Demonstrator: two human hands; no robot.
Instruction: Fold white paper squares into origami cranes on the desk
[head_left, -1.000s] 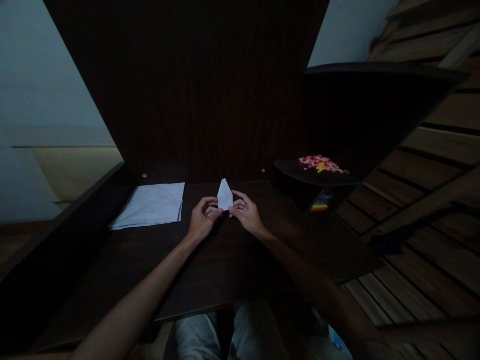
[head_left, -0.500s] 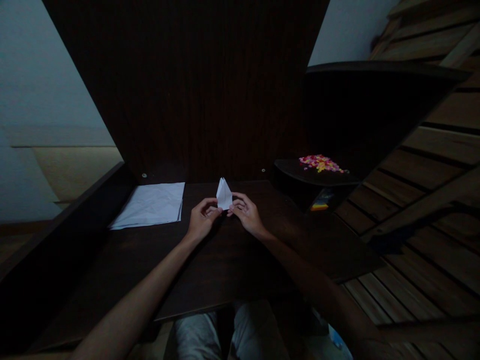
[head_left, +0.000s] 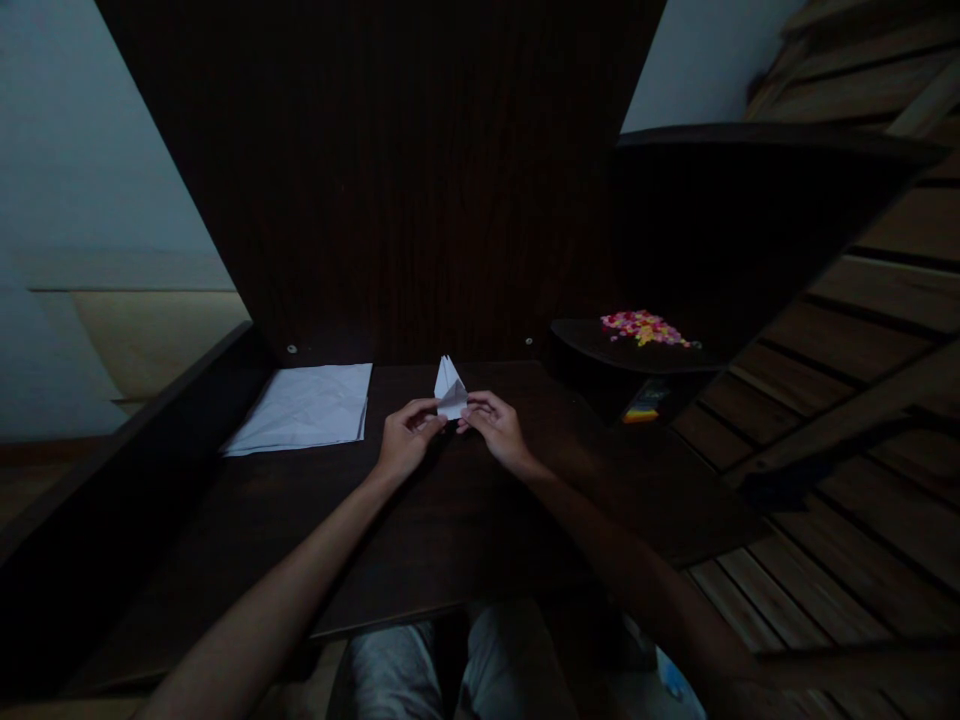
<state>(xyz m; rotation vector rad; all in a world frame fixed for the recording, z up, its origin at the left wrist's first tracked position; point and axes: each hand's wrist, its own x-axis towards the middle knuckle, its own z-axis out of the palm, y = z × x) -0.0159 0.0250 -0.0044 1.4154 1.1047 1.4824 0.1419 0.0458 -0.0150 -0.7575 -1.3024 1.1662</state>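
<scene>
A small folded white paper (head_left: 451,388), pointed at the top with several layered tips, stands upright between my hands over the dark desk. Its lower part is bent up into a flap that looks greyer than the rest. My left hand (head_left: 409,432) pinches the lower left edge, thumb in front. On the other side, my right hand (head_left: 495,428) grips the lower right corner between thumb and fingers. The paper's back and some fingertips are hidden.
A stack of white paper sheets (head_left: 304,405) lies on the desk (head_left: 435,530) to the left. At the right, a corner shelf (head_left: 592,345) bears a heap of small pink, red and yellow pieces (head_left: 645,327). Below it is a small box with a yellow-orange band (head_left: 642,413).
The bottom of the folded paper has been turned upward, so a creased flap now shows across its front. Both hands keep their hold in nearly the same place.
</scene>
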